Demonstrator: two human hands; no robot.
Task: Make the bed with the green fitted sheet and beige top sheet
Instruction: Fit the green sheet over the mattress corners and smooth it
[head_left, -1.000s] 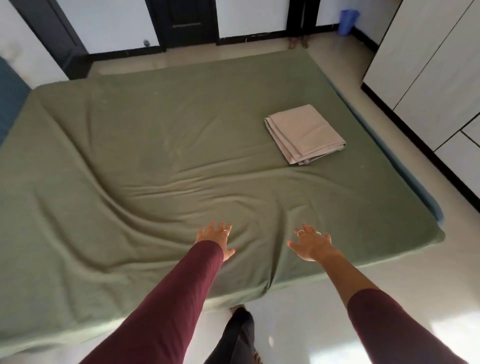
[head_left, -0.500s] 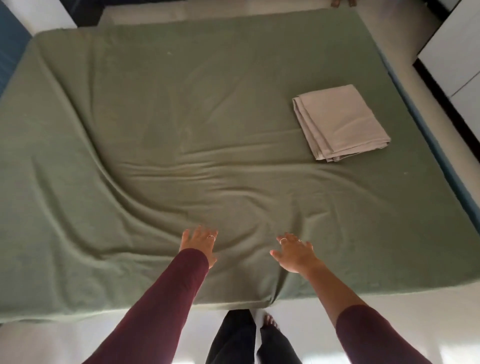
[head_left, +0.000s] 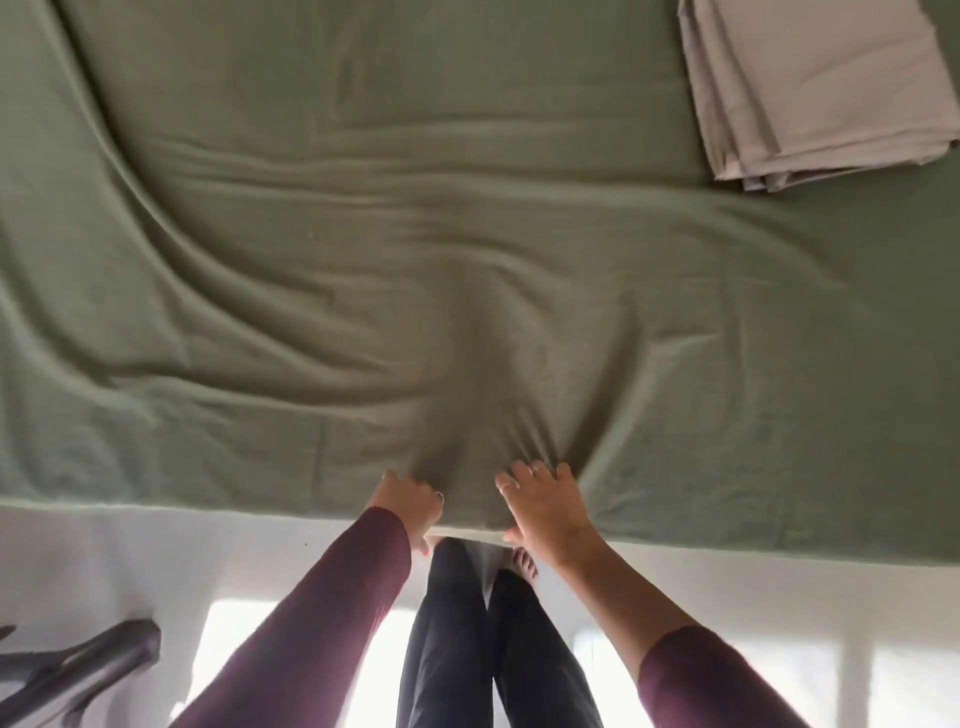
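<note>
Both hands (head_left: 475, 501) on green fitted sheet (head_left: 363, 260), no legible writing anywhere.

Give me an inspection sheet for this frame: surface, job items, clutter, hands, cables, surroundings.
Surface: mattress edge under the sheet, near side facing the person.
Job's things: green fitted sheet spread but heavily creased, folds running toward the hands; beige top sheet folded, lying on the sheet at upper right.
Clutter: grey cloth on the floor, lower left.
Hands: left hand and right hand both at the near edge with the green cloth bunched under their fingers.
Cables: nothing seen.
Surroundings: pale floor with sun patches; the person's dark trousers.
</note>
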